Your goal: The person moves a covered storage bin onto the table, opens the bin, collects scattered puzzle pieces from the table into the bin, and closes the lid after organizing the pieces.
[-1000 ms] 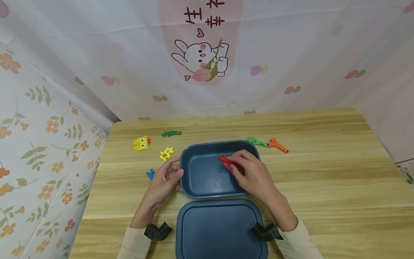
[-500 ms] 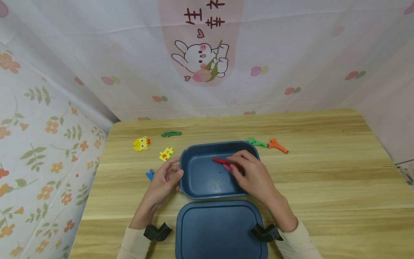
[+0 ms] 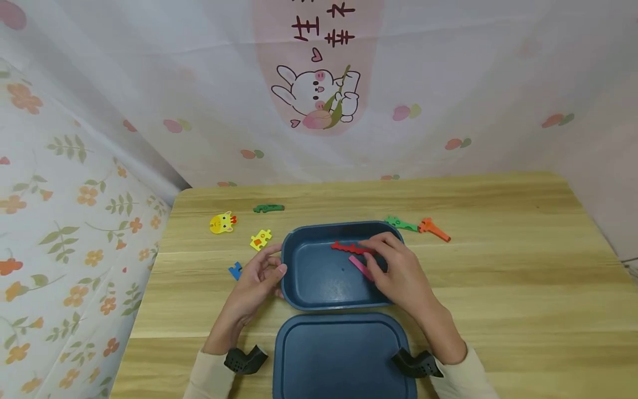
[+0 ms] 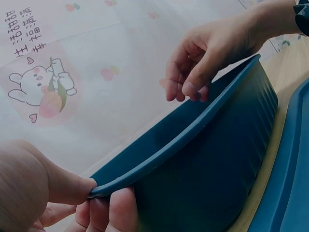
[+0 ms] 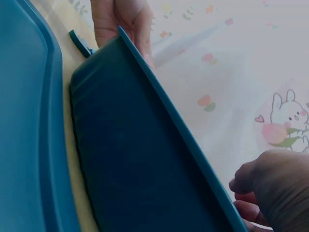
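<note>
Blue box [image 3: 314, 284]: red piece [image 3: 348, 247], pink piece [image 3: 361, 268] inside; left fingers [image 4: 123, 205] gripping rim [image 4: 166, 153], right fingers [image 4: 173, 83] released.

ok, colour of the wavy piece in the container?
The wavy piece is red; it shows best in the head view.

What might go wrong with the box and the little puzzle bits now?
The left hand pinches the rim of the box, so a tug might tip or slide it. The blue piece lies close to that hand and might get knocked. The light green piece lies just behind the box and might get shoved if it slides back.
</note>
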`<state>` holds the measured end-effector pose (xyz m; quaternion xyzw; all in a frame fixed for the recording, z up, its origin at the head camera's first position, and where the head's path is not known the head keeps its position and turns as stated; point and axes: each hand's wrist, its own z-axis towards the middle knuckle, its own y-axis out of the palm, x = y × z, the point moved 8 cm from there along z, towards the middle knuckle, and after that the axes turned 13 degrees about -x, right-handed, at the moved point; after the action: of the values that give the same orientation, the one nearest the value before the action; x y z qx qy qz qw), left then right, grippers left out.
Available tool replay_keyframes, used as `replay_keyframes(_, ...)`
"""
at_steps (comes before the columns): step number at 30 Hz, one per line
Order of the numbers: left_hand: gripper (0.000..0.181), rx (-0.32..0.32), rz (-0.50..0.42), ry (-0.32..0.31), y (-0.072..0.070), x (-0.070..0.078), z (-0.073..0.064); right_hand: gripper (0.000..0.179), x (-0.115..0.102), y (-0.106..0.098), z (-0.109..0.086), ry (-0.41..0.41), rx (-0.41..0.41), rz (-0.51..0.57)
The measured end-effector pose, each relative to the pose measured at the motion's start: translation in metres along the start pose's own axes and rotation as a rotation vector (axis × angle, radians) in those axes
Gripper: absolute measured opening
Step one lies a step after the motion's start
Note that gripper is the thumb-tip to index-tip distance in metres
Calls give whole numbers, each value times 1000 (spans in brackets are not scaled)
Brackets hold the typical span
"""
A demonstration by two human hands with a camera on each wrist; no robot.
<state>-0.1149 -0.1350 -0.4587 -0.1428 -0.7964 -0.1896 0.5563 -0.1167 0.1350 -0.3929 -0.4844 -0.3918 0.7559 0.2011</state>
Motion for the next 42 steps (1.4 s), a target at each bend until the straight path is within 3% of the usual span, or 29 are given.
replay_keyframes(5, 53, -1, 14, -10, -2, -1, -1, 27, 5, -8, 0, 10, 46, -11)
replay_keyframes(13, 54, -38, -3, 0, 6, -4, 4, 29, 24, -33, -1, 73, 51, -62)
replay_keyframes(20, 53, -28, -11, 3, 5, -4, 2, 33, 41, -50, 1, 109, 72, -86)
replay_keyframes(27, 53, -4, -5, -5, 0, -4, -2, 32, 63, -49, 3, 145, 72, -103)
replay_keyframes(34, 53, -16, 4, -5, 0, -4, -1, 32, 88, -49, -2, 176, 122, -123)
replay_keyframes(42, 53, -9, 20, 0, -2, -3, 1, 35, 102, -49, -5, 179, 149, -117)
